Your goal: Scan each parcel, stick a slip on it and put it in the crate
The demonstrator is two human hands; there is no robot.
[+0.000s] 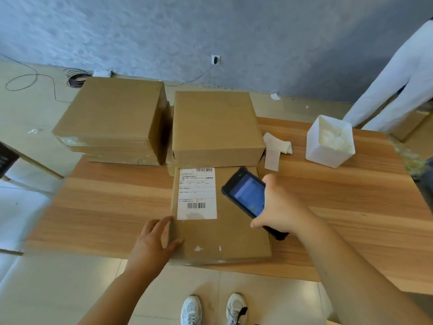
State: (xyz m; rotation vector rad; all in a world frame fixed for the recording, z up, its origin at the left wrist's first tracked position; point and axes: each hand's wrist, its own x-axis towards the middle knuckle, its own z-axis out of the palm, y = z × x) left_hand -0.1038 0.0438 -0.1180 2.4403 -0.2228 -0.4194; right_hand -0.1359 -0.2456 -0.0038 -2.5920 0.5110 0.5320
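Observation:
A flat brown parcel [225, 233] lies at the near edge of the wooden table [339, 219], with a white shipping label [197, 193] on its top left. My left hand [154, 240] rests on the parcel's left edge, fingers spread flat. My right hand [281, 205] grips a dark handheld scanner [246, 193] above the parcel's right side, its lit screen facing up. A few paper slips [276, 146] lie behind the parcel to the right. No crate is in view.
Two stacks of brown boxes stand at the back of the table, one at left [112, 118], one at centre [215, 127]. A white square container [330, 141] sits at the right. A person in white trousers [398, 78] stands at the far right. Cables trail on the floor.

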